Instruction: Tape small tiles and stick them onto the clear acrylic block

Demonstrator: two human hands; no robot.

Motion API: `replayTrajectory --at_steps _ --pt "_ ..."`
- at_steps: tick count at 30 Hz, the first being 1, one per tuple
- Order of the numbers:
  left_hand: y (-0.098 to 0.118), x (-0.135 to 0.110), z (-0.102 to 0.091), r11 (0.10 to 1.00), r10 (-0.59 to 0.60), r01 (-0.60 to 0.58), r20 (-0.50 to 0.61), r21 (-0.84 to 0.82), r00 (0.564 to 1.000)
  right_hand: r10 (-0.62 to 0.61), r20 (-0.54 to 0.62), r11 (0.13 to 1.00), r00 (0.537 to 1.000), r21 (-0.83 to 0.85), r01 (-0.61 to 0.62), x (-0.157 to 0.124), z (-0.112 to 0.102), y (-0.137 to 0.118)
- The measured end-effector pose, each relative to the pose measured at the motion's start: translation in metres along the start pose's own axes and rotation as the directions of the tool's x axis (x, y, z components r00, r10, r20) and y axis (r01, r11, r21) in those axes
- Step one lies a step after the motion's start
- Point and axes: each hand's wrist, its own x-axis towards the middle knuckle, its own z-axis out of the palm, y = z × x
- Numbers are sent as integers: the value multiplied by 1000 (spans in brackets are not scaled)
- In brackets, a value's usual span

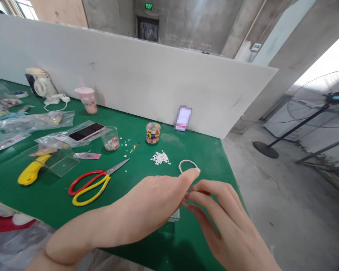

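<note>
My left hand [158,199] reaches across the middle of the table, its back toward me and its thumb stretched to the right. Its other fingers are hidden beneath; what they close on does not show. Against its inner side, my right hand [228,218] brings its bent fingertips together in a pinch. Anything between them is too small or covered. A thin white ring [188,161] shows just behind my left thumb; whether it touches the thumb I cannot tell. Below my left hand, the edge of a clear, flat-sided object [174,215] sticks out. White chips [160,157] lie in a heap beyond.
A jar covered in coloured tiles [153,133] stands behind the chips. To the left are red-and-yellow scissors [97,182], a yellow-handled tool [32,171], a cup of beads [112,139], a phone [86,131] and a pink drink cup [88,101]. A white partition [135,79] borders the table.
</note>
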Motion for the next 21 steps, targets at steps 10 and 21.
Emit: replayTrajectory --at_steps 10,21 --pt "-1 2 1 1000 -5 3 64 26 998 -26 -15 999 1000 -18 26 3 1 0" --pt "-1 3 3 997 29 -35 94 65 995 -30 28 999 999 -14 31 -1 5 1"
